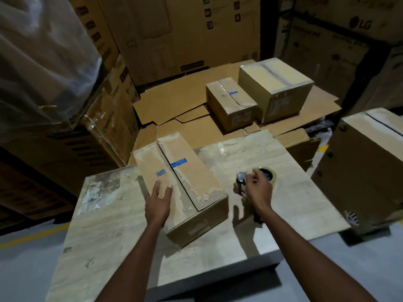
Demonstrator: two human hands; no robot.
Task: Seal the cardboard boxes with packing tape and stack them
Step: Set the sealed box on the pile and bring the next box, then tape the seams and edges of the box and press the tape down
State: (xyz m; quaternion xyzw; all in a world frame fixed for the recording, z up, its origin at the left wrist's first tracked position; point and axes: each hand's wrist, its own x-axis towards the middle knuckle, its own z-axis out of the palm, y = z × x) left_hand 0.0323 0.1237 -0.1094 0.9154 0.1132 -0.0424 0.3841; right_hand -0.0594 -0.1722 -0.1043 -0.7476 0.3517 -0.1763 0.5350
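Left hand [158, 201] on the box [192, 175], right hand [257, 189] on the tape dispenser [240, 181].
Left lies flat, fingers straight; right grips its handle. Worn bench [109, 225] beneath; beyond, two taped boxes [231, 101] on flattened cardboard [172, 110], tall cartons [152, 40] all round.

The right hand [258, 189] hides most of the tape dispenser [240, 179]; the right-edge box [368, 166] is cut off.

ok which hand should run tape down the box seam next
Right. The right hand grips the dispenser beside the box; the left hand lies flat on the box top, probably best left there to steady it during taping.
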